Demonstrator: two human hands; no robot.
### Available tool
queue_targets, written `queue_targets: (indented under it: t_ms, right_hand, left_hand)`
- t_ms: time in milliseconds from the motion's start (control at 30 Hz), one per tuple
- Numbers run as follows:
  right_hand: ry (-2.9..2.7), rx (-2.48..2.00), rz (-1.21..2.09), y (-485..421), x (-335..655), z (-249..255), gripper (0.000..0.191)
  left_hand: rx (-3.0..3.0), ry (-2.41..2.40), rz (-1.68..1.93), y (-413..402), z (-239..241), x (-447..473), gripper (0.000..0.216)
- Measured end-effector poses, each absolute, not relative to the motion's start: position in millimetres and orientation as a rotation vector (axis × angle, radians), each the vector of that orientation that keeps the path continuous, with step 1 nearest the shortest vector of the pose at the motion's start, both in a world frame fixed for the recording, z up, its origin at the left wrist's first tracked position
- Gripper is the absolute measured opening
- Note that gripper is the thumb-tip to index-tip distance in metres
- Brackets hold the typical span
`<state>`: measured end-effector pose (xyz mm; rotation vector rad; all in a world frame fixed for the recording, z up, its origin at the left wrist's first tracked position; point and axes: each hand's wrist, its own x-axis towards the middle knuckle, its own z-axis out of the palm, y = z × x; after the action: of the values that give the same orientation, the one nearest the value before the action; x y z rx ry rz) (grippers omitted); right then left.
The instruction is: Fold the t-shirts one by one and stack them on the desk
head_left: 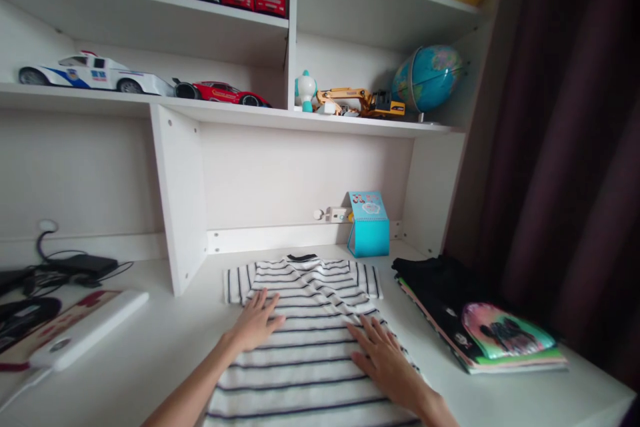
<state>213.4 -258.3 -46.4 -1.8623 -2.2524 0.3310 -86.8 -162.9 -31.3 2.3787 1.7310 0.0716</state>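
Observation:
A white shirt with dark stripes (310,320) lies flat on the white desk (165,340), collar pointing toward the back wall. My left hand (256,324) rests palm down on the shirt's left side, fingers stretched out. My right hand (383,359) lies flat on the shirt's right side, fingers spread toward the middle. Neither hand holds anything.
A stack of folded clothes (475,327) sits at the right of the desk, a teal box (369,225) at the back. A white flat device (80,332) and black cables (60,267) lie at the left. Toy cars (95,73), an excavator (360,103) and a globe (426,79) fill the shelves. A dark curtain (575,167) hangs at the right.

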Motion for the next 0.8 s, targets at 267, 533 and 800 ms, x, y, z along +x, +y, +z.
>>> queue_targets:
  t_ms: [267,533,800]
  right_hand:
    - [-2.246,-1.705,0.412,-239.7,249.4,-24.9,0.047]
    - [-2.169,-1.974,0.168,-136.9,206.9,-55.2,0.055]
    - [-2.078,-2.095,0.037,-97.4,207.2,-77.8,0.056]
  left_hand:
    - [2.395,1.639,0.119,-140.4,4.1,-103.6,0.051]
    - [2.394,1.773,0.168,-111.6,-44.7,-91.8,0.065]
    - [2.417,1.758,0.194,-79.4,-46.3,-109.4,0.07]
